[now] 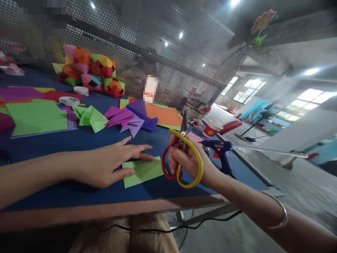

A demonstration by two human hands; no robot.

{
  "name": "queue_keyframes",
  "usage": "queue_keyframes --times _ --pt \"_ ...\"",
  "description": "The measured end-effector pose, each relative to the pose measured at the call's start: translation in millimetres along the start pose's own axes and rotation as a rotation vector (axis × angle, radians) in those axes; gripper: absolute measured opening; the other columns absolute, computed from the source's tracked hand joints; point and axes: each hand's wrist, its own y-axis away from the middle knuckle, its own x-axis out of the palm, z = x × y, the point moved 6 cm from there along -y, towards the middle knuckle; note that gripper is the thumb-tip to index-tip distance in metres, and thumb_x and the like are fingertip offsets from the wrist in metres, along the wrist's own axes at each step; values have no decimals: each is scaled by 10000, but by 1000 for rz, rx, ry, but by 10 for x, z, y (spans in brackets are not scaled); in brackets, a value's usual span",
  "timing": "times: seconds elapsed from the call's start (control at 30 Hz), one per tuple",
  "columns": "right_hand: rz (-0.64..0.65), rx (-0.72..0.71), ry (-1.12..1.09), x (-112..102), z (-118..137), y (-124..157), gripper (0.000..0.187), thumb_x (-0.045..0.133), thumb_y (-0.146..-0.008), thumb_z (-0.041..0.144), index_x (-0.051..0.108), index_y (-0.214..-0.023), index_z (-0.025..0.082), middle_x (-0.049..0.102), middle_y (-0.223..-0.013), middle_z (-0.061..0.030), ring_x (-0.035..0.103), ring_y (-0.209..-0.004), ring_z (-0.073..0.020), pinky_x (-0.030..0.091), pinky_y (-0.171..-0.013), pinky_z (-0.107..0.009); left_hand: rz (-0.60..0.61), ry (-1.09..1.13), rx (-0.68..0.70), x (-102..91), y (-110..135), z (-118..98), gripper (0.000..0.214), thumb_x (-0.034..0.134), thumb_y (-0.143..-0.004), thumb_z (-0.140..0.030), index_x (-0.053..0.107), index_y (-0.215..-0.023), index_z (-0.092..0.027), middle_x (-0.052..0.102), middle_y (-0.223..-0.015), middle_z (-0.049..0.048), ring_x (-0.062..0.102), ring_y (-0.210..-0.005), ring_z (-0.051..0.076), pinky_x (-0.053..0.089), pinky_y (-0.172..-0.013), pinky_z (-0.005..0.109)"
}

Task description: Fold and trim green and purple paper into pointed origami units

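A folded light-green paper point(144, 172) lies on the blue tabletop near its front edge. My left hand point(113, 165) rests over the paper's left end, fingers spread, with the thumb and fingertips touching it. In my right hand point(189, 160) is a pair of scissors point(196, 168) with one yellow and one red handle loop. The scissors are raised above the table at the paper's right end, blades pointing up and away from me. The blades look closed together.
A blue glue gun point(221, 149) stands right of my right hand, near a paper cup point(212, 128). Behind lie folded purple papers point(123, 117), a folded green piece point(91, 117), green sheets point(37, 116) and an orange sheet point(164, 116). Colourful paper balls point(91, 70) are stacked at the back left.
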Motion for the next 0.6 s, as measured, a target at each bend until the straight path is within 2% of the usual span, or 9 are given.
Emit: queue_keyframes --times 0.1,0.23,0.3,0.4,0.5,0.6 --pt "58 29 -54 103 -138 -33 241 658 -945 344 451 -1057 291 645 -552 133 659 -472 -148 498 -498 -230 2 2 -14 16 -15 25 747 591 -1164 -482 367 -1865 -352 623 -1791 90 604 -1647 379 487 -1376 541" --pt "70 23 -106 209 -245 -58 276 677 -971 375 433 -1073 296 636 -574 138 645 -467 -148 484 -493 -238 41 26 -26 -9 -15 7 798 602 -1164 -465 305 -1888 -308 654 -1760 111 595 -1654 381 475 -1381 559" --pt "101 -5 -136 299 -227 -71 269 681 -994 365 435 -1080 296 637 -584 138 648 -477 -143 486 -505 -237 47 37 -25 -59 -10 -34 771 609 -1167 -423 339 -1878 -299 629 -1781 120 600 -1652 375 454 -1401 555" --pt "147 -41 -161 451 -165 -87 235 676 -1017 324 449 -1067 294 637 -585 138 628 -483 -128 508 -540 -239 46 40 -16 -136 -27 -105 691 652 -1141 -332 487 -1812 -309 609 -1800 106 596 -1657 361 408 -1439 533" --pt "167 -56 -188 582 -105 -92 224 676 -1027 310 456 -1069 298 645 -593 136 624 -492 -128 551 -569 -253 118 67 -42 -139 -90 -158 575 654 -1112 -222 646 -1682 -289 663 -1753 95 610 -1644 353 266 -1496 578" --pt "201 -55 -183 711 -61 -97 228 688 -1009 288 470 -1074 305 664 -605 123 663 -540 -149 612 -618 -281 226 115 -87 -102 -148 -208 513 611 -1114 -140 701 -1608 -244 676 -1737 102 612 -1636 345 93 -1506 652"
